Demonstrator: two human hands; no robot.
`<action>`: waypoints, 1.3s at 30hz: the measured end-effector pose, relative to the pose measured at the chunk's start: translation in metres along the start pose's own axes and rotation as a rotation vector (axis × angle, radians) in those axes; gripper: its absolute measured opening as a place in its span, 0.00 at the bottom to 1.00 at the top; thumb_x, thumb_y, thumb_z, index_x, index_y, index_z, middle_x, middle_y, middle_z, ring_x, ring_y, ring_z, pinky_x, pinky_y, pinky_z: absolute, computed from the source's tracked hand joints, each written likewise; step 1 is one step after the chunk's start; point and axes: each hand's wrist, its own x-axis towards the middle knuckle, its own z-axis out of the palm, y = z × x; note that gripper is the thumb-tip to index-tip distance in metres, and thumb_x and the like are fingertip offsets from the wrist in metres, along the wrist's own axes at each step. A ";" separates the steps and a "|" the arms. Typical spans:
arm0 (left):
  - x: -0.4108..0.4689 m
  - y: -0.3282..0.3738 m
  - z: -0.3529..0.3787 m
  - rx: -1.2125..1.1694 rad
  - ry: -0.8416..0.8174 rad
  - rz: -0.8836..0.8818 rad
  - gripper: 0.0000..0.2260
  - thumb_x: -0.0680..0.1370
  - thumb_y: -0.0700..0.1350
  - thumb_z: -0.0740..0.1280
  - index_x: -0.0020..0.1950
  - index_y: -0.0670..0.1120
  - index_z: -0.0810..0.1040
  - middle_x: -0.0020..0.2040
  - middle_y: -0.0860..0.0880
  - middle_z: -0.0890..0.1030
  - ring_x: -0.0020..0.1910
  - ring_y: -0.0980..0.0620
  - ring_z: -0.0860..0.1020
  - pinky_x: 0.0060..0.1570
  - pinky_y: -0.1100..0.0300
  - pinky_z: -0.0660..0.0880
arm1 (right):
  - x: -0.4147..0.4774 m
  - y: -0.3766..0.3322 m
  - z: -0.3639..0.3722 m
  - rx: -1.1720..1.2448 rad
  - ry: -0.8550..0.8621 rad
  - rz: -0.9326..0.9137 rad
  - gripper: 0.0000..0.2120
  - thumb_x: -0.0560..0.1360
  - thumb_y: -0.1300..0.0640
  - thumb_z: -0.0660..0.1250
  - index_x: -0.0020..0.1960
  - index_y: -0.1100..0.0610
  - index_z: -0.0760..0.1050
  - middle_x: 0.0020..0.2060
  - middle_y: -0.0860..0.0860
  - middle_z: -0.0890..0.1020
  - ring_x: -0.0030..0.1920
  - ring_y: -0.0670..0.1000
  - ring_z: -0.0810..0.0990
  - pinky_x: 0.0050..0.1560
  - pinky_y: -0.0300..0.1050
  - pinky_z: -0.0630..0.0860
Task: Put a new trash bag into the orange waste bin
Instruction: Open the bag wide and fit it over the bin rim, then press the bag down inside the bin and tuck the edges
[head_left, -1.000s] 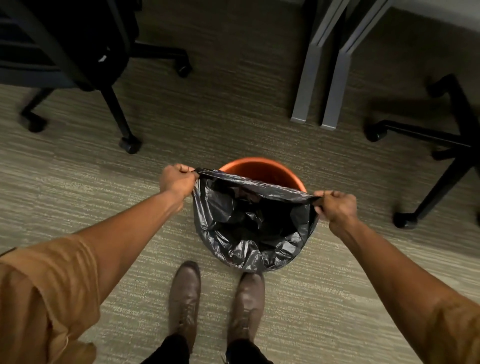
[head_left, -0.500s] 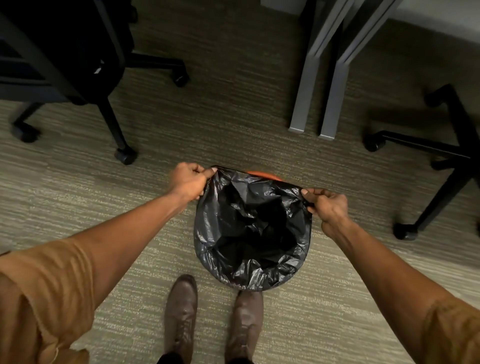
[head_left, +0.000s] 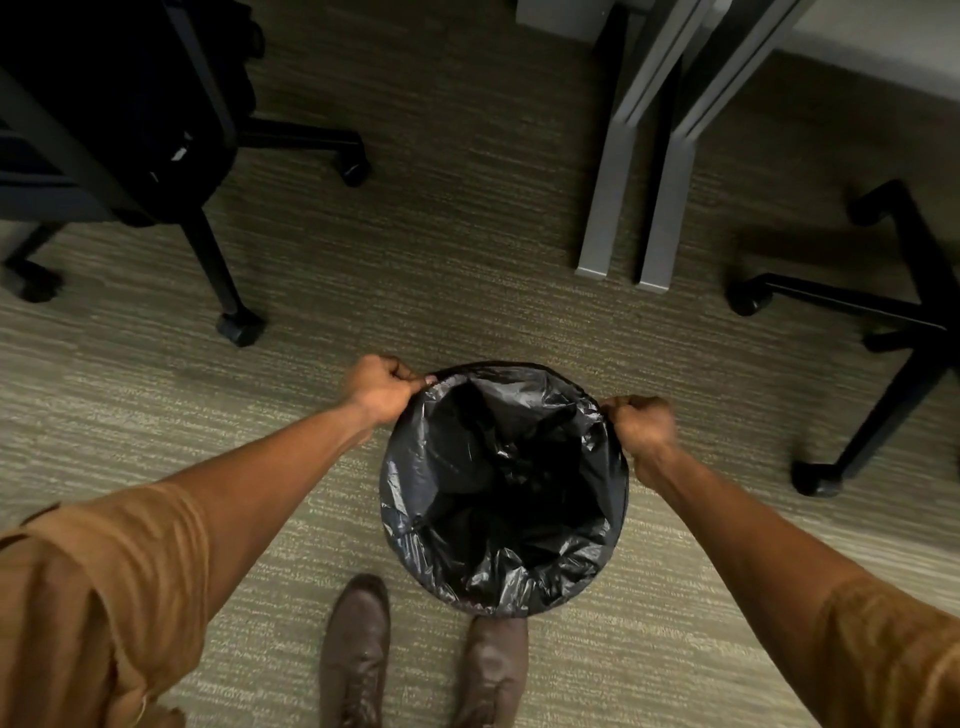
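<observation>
A black trash bag is spread wide open in a round mouth on the carpet in front of my shoes. It covers the orange waste bin entirely, so no orange shows. My left hand pinches the bag's edge at the far left of the mouth. My right hand grips the edge at the right side. The bag's crinkled lining sinks into a dark hollow in the middle.
Black office chairs on castors stand at the far left and at the right. Two grey desk legs rise beyond the bag. My brown shoes sit just under the bag on striped carpet.
The bag's far edge has been pulled forward over the bin's far rim. The orange rim, visible a second ago, is now fully covered, and both hands have moved farther away from me.
</observation>
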 end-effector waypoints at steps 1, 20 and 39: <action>0.002 -0.003 0.001 0.025 0.000 -0.014 0.09 0.79 0.46 0.79 0.52 0.41 0.87 0.47 0.46 0.88 0.42 0.52 0.81 0.38 0.60 0.75 | 0.000 0.000 0.001 -0.010 0.001 0.010 0.05 0.76 0.62 0.73 0.45 0.61 0.87 0.41 0.56 0.90 0.40 0.53 0.85 0.39 0.48 0.83; -0.085 -0.025 -0.015 -0.019 -0.004 0.132 0.21 0.76 0.59 0.78 0.58 0.45 0.79 0.50 0.50 0.84 0.48 0.52 0.83 0.52 0.56 0.83 | -0.053 0.011 -0.011 -0.435 0.120 -0.605 0.34 0.77 0.32 0.69 0.71 0.56 0.72 0.65 0.56 0.81 0.59 0.57 0.82 0.57 0.54 0.80; -0.128 -0.053 0.016 -0.123 0.120 -0.019 0.37 0.69 0.60 0.84 0.70 0.47 0.74 0.65 0.47 0.81 0.63 0.45 0.81 0.65 0.51 0.80 | -0.071 0.030 -0.009 -0.384 0.042 -0.457 0.47 0.66 0.41 0.84 0.76 0.55 0.66 0.71 0.55 0.79 0.70 0.60 0.79 0.66 0.60 0.80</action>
